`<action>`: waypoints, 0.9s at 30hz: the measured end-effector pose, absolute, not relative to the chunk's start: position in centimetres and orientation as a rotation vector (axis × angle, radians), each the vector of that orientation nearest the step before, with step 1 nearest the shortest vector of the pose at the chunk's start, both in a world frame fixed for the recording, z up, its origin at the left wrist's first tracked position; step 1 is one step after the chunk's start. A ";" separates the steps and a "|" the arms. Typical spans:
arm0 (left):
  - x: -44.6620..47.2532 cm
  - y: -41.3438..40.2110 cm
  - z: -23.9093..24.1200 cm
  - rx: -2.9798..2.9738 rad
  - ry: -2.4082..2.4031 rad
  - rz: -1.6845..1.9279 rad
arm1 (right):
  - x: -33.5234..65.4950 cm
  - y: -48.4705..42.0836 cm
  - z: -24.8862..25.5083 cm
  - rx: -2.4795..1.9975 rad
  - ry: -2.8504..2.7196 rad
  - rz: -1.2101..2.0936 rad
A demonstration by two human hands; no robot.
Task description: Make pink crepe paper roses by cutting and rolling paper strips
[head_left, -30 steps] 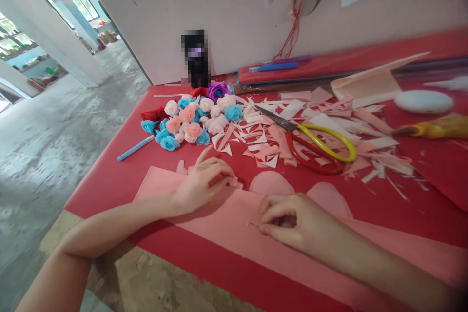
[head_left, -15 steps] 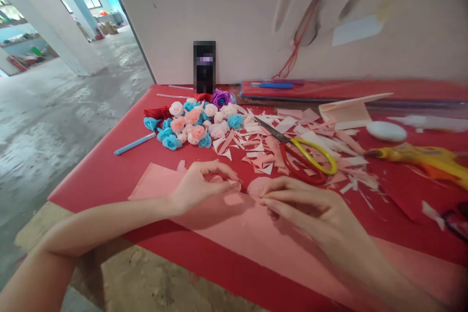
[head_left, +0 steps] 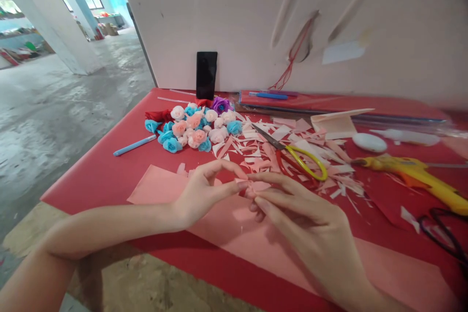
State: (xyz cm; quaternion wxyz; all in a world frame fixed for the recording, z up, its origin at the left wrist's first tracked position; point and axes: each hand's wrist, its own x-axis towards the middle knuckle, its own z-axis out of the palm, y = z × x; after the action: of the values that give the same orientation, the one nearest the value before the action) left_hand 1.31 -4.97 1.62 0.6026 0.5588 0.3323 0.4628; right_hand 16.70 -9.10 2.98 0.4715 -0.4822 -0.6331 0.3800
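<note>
We held a small pink paper piece [head_left: 250,189] between the closely pinched fingertips of our left hand [head_left: 203,191] and right hand [head_left: 315,219]; beneath both lay a pink sheet [head_left: 226,239].

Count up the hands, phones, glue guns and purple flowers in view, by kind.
Left hand and right hand: 2
Black phone: 1
Yellow glue gun: 1
Purple flower: 1
Total: 5

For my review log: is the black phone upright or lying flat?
The black phone is upright: it stands behind the flowers, apparently propped against the white panel.
</note>
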 end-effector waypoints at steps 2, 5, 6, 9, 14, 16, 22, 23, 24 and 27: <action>1.6 -5.1 1.6 1.272 0.741 1.067 | 16.8 -9.0 3.0 -1.207 -1.529 0.885; 1.8 -5.3 1.5 1.283 0.733 1.050 | 16.9 -8.9 3.0 -1.233 -1.512 0.853; 1.8 -5.3 1.4 1.297 0.733 1.047 | 17.0 -8.9 3.0 -1.230 -1.510 0.847; 1.7 -5.4 1.1 1.325 0.734 1.050 | 17.3 -8.8 3.0 -1.221 -1.516 0.857; 1.5 -5.1 1.1 1.403 0.752 1.041 | 17.6 -8.9 3.4 -1.254 -1.502 0.898; 1.5 -5.0 1.1 1.424 0.769 1.023 | 17.6 -8.9 3.6 -1.264 -1.499 0.913; 1.5 -4.8 1.2 1.438 0.803 0.990 | 17.8 -8.6 3.4 -1.252 -1.560 0.838; 1.5 -4.8 1.2 1.467 0.829 0.979 | 17.9 -8.5 3.4 -1.243 -1.573 0.817; 1.5 -4.7 1.2 1.503 0.859 0.965 | 17.9 -8.4 3.3 -1.227 -1.586 0.797; 1.3 -4.4 1.4 1.624 0.922 0.904 | 18.0 -8.2 3.2 -1.211 -1.606 0.789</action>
State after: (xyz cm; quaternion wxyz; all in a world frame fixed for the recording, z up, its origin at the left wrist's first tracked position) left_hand 1.29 -4.39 1.37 0.5085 0.6740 0.3825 0.3753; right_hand 17.96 -8.23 3.19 0.4712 -0.4944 -0.6556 0.3221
